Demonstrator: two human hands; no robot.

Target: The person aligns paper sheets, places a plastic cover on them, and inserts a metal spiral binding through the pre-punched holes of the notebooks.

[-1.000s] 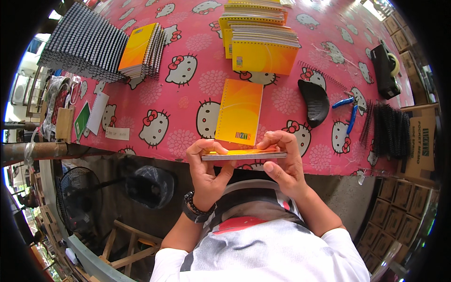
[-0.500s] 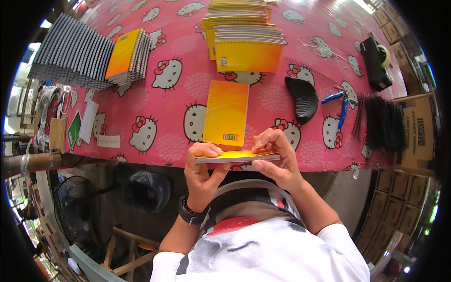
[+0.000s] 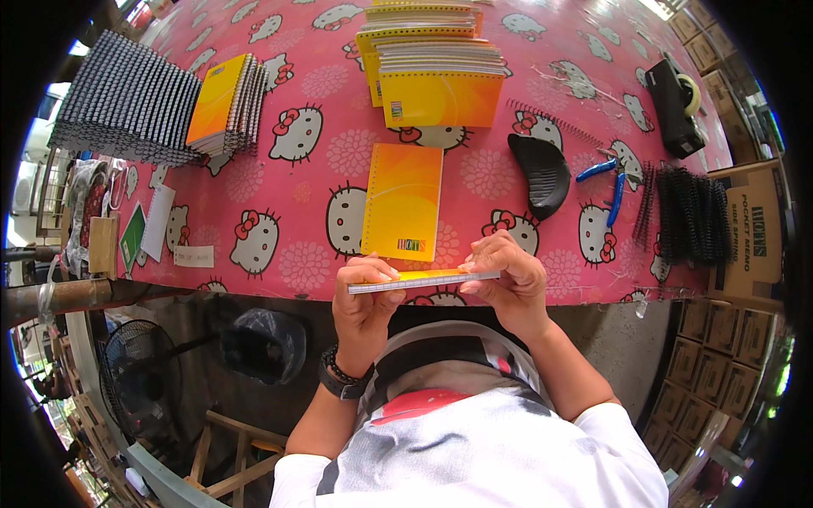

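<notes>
A held pad (image 3: 426, 281), edge-on, on the near side of the flat notebook (image 3: 402, 207).
I see the left hand (image 3: 362, 296) clamped on the pad's left end, the right hand (image 3: 510, 279) pinching its right; beyond the flat notebook sit yellow notebooks (image 3: 442, 97), and to its right, a curved black piece (image 3: 544, 179) and blue-handled pliers (image 3: 616, 199).

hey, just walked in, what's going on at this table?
A person is holding a thin pad edge-on in front of the pink-covered table, left hand at one end, right hand at the other. Beyond it, a yellow-orange notebook lies flat. Similar notebooks stand in rows farther back. Blue-handled pliers and black spirals lie on the right.
</notes>
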